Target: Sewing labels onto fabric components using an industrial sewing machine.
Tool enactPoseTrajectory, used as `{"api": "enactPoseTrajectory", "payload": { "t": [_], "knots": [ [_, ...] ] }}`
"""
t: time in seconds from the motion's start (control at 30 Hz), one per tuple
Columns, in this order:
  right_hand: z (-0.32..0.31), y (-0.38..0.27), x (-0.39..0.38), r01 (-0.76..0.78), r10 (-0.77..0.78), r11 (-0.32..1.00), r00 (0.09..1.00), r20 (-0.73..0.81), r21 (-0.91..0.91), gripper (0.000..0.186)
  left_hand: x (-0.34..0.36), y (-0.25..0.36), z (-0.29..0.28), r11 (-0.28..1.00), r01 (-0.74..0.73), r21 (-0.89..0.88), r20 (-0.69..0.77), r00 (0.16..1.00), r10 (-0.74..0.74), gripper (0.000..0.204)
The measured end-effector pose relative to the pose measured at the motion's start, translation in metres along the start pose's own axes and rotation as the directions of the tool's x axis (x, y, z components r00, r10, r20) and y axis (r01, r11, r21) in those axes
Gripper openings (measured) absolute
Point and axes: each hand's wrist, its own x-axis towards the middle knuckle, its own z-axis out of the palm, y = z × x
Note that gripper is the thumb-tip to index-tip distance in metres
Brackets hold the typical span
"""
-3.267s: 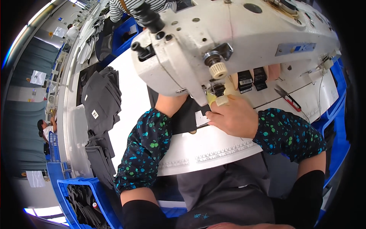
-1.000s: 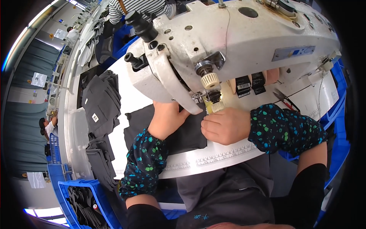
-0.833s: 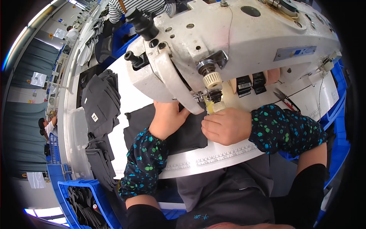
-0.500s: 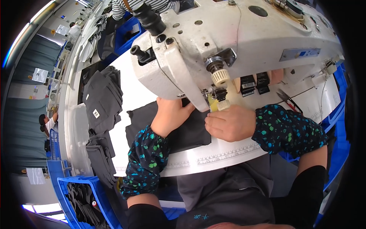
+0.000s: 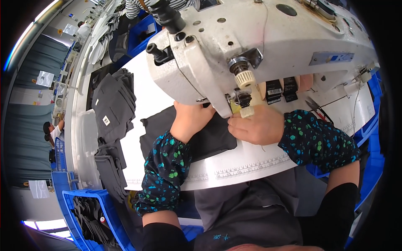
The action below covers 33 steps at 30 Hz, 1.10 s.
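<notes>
hands feeding dark cloth under the sewing machine head

head view: the white sewing machine [image 5: 259,46] fills the upper middle, and everything here is placed against it. the dark grey fabric piece [image 5: 209,140] lies flat on the white table [image 5: 251,161] just below the machine's needle end, its right edge running under the presser area. the left hand [image 5: 190,119] rests palm down on top of the cloth, fingers pushed forward beneath the machine's arm so their tips are hidden; whether they are spread or curled cannot be told. the right hand [image 5: 255,125] sits just to the right of the needle bar, loosely closed, fingertips pressed together at the cloth's right edge close below the cream knob [image 5: 246,111]; the cloth lies left of this hand and partly under it.

the near edge of the table, with a printed ruler strip [image 5: 251,165], curves just below both wrists. to the left of the machine the table shows bare white surface, then a stack of dark folded pieces [image 5: 113,104] near the far left rim. a blue crate [image 5: 90,213] with more dark cloth stands well below and left of the machine. black labels [image 5: 282,90] hang on the machine's front, right of the needle.
</notes>
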Motion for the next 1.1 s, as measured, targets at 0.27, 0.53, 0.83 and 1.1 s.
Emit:
{"api": "enactPoseTrajectory", "payload": {
  "t": [0.27, 0.53, 0.83, 1.1],
  "knots": [
    [0.002, 0.001, 0.002, -0.005, 0.005, 1.000, 1.000, -0.008, 0.009, 0.013, 0.000, -0.008, 0.001, 0.998, -0.056, 0.000, -0.067, 0.996, 0.056, 0.033],
    [0.002, -0.013, 0.002, 0.132, -0.129, 0.991, 0.988, -0.090, 0.032, 0.015, -0.033, 0.017, -0.020, 0.986, -0.161, 0.036, -0.178, 0.970, 0.165, 0.029],
    [-0.011, -0.028, 0.007, 0.140, -0.170, 0.980, 0.959, -0.227, -0.144, 0.020, -0.093, 0.051, -0.006, 0.888, -0.319, 0.332, -0.256, 0.875, 0.410, 0.042],
    [-0.001, -0.033, -0.003, 0.064, -0.081, 0.993, 0.982, -0.168, -0.102, 0.014, -0.094, 0.033, -0.005, 0.723, -0.525, 0.449, -0.158, 0.749, 0.643, 0.018]
  ]
}}
